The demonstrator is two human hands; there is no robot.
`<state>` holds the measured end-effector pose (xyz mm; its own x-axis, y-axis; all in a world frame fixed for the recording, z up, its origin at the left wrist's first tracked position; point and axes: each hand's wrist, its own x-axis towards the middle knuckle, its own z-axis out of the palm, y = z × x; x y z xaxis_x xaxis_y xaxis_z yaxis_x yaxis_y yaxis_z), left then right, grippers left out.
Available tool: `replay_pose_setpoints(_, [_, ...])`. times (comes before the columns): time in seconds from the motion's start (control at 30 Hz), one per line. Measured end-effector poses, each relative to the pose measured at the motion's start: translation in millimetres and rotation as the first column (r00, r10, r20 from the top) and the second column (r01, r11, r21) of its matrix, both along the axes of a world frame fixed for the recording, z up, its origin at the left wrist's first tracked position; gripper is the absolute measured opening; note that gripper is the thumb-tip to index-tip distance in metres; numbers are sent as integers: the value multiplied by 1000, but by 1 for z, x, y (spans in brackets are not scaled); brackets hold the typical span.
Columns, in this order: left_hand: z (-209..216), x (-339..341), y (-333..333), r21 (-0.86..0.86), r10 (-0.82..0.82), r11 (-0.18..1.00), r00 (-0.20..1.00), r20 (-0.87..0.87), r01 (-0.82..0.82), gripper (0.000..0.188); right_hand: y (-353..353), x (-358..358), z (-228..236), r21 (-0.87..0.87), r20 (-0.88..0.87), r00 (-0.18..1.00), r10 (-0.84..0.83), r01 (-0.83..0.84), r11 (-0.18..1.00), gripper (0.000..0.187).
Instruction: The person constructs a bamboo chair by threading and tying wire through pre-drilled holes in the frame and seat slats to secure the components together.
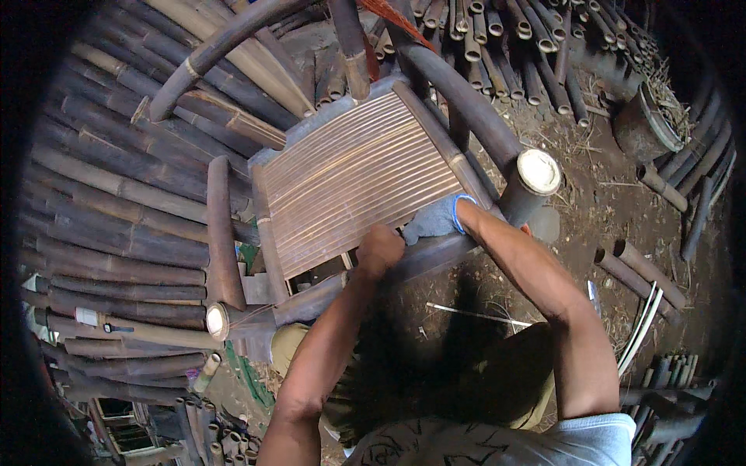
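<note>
A dark bamboo chair point(435, 256) stands in front of me, its seat made of thin, light-brown bamboo slats point(350, 179) laid side by side. A gap shows between the slats and the front rail at the near left. My bare left hand point(381, 250) is closed in a fist at the near edge of the slats, above the front rail. Just right of it, touching or nearly so, my right hand point(434, 219) wears a grey-blue glove. Its fingers are curled down at the slats' near right corner. What either hand grips is hidden.
Thick dark bamboo poles point(132, 210) are stacked along the left. Cut bamboo tubes point(528, 46) lie piled at the far right, near a round bucket point(649, 124) of scraps. Pale strips point(641, 330) and two short poles point(641, 276) lie on the dirt floor at right.
</note>
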<state>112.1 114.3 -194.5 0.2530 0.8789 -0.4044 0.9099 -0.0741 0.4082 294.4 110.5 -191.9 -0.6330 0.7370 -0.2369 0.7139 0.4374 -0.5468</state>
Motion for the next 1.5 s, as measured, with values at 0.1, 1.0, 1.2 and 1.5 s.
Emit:
replay_pose_setpoints(0.1, [7, 13, 13, -67, -151, 986, 988, 39, 153, 29, 0, 16, -38, -5, 70, 994, -83, 83, 997, 29])
replay_pose_setpoints(1.0, [40, -43, 8, -394, 28, 902, 888, 460, 176, 21, -58, 4, 40, 361, 60, 936, -347, 304, 882, 16])
replay_pose_setpoints(1.2, [16, -34, 5, -704, 587, 692, 442, 678, 160, 18, -59, 5, 57, 257, -31, 926, -376, 371, 892, 19])
replay_pose_setpoints(1.5, [-6, -14, -16, -197, 90, 974, 605, 791, 112, 15, -36, -11, 47, 101, -49, 902, -429, 432, 896, 21])
